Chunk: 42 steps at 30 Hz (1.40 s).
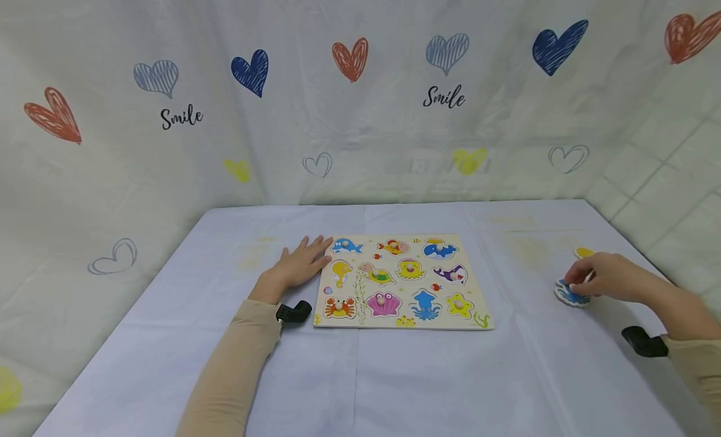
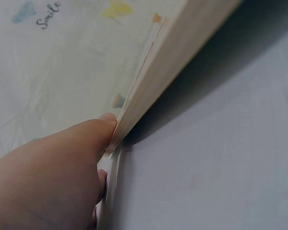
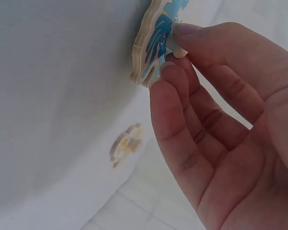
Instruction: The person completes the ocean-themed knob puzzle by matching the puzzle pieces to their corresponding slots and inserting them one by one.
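Note:
A wooden peg puzzle board (image 1: 360,283) with colourful sea animals lies flat on the white table. My left hand (image 1: 300,265) rests at its upper left corner, fingers spread; the left wrist view shows the thumb (image 2: 93,134) against the board's edge (image 2: 156,72). Off to the right of the board, my right hand (image 1: 616,277) pinches the small knob of a blue squid-shaped puzzle piece (image 1: 570,295), its tentacles visible in the right wrist view. Just beyond that hand lies a yellow puzzle piece (image 1: 584,252), partly hidden in the head view and blurred in the right wrist view.
A white cloth covers the table (image 1: 428,380). Behind it hangs a pale curtain (image 1: 383,124) printed with hearts and "Smile". A black wrist device (image 1: 294,312) sits on the left wrist, and another (image 1: 644,342) on the right.

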{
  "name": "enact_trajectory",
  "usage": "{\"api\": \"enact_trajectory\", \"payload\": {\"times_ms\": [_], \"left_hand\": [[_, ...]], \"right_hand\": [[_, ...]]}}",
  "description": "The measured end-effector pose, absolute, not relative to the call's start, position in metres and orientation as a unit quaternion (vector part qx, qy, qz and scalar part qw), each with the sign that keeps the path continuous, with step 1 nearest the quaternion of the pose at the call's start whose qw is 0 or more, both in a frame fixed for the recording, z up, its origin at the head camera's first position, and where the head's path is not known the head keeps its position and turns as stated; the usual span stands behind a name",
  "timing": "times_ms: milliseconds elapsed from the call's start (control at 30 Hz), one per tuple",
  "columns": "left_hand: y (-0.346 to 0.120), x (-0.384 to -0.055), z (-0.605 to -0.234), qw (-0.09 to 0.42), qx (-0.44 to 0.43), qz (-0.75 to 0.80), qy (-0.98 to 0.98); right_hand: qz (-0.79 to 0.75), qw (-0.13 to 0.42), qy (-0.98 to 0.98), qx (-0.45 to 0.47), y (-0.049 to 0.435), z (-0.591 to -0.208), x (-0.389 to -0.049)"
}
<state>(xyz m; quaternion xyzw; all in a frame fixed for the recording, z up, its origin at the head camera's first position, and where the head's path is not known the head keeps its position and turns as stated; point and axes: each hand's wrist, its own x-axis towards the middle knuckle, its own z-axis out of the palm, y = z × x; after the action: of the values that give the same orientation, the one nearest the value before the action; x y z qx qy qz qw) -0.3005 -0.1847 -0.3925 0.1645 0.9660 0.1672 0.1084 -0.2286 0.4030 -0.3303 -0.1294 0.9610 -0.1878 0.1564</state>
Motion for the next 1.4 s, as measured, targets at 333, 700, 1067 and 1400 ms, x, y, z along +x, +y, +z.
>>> {"api": "enact_trajectory", "payload": {"times_ms": [333, 700, 1067, 1400], "left_hand": [[-0.185, -0.301, -0.394, 0.104, 0.165, 0.172, 0.966], [-0.185, -0.301, -0.393, 0.103, 0.164, 0.170, 0.966], [-0.185, -0.301, -0.395, 0.102, 0.162, 0.169, 0.967], [-0.184, -0.300, -0.393, 0.103, 0.164, 0.170, 0.966]], "right_hand": [[-0.172, 0.120, 0.966, -0.149, 0.389, -0.311, -0.229], [-0.168, 0.088, 0.966, -0.176, 0.352, -0.294, -0.228], [-0.193, 0.075, 0.956, -0.208, 0.313, -0.289, -0.229], [-0.208, 0.081, 0.946, -0.235, 0.277, -0.289, -0.228]]}}
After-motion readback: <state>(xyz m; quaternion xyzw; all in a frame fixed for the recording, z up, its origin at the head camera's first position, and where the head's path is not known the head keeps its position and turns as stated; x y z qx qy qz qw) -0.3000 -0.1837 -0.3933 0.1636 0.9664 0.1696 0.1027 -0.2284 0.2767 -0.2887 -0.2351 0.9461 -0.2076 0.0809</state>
